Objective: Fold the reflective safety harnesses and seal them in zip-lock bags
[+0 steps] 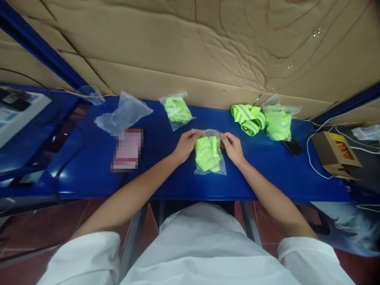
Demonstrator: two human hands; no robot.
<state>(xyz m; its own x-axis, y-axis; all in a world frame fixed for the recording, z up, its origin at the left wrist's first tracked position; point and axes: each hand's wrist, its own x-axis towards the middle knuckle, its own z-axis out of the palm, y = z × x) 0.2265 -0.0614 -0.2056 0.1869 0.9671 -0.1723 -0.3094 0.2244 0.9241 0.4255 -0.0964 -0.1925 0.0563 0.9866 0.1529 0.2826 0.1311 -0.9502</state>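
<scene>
A clear zip bag [208,154] with a folded neon-yellow reflective strap inside lies on the blue table in front of me. My left hand [187,145] pinches the bag's upper left corner. At the upper right corner, my right hand [232,147] grips the bag's edge between thumb and fingers. Behind it sits a second bagged strap [177,110]. Further right, a loose yellow reflective strap [248,118] lies in loops beside another bagged strap [278,122].
Empty clear bags [126,113] and a blurred-out pinkish item [127,150] lie on the left. A dark phone [293,146] is partly under the right-hand bag. An open cardboard box [332,154] and white cables stand at the right. Cardboard [148,43] lines the back.
</scene>
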